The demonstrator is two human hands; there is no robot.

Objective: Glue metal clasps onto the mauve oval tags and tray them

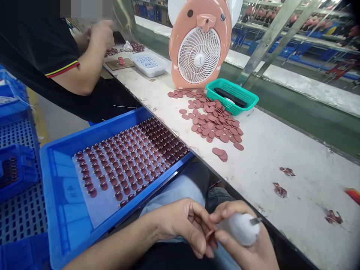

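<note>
My left hand (pixel 182 221) is closed in a pinch above my lap, its fingertips on a small reddish-brown oval piece (pixel 209 234) that is mostly hidden. In my right hand (pixel 258 253) lies a white squeeze bottle (pixel 243 228) with a thin metal nozzle pointing to the right. The right thumb and index finger reach toward the left fingertips and seem to touch the same piece. Loose reddish-brown oval pieces (pixel 209 123) are heaped on the worktable (pixel 267 150) ahead of my hands. Three small brown bow-like pieces (pixel 287 171) lie farther right on it.
A blue tray (pixel 60 195) at my left holds rows of assembled brown pieces on a white sheet. Behind the heap stand an orange fan (pixel 174 48) and a green basket (pixel 239 109) holding a black object. A co-worker's arm (pixel 84 78) works beyond, near a white tray (pixel 157 71).
</note>
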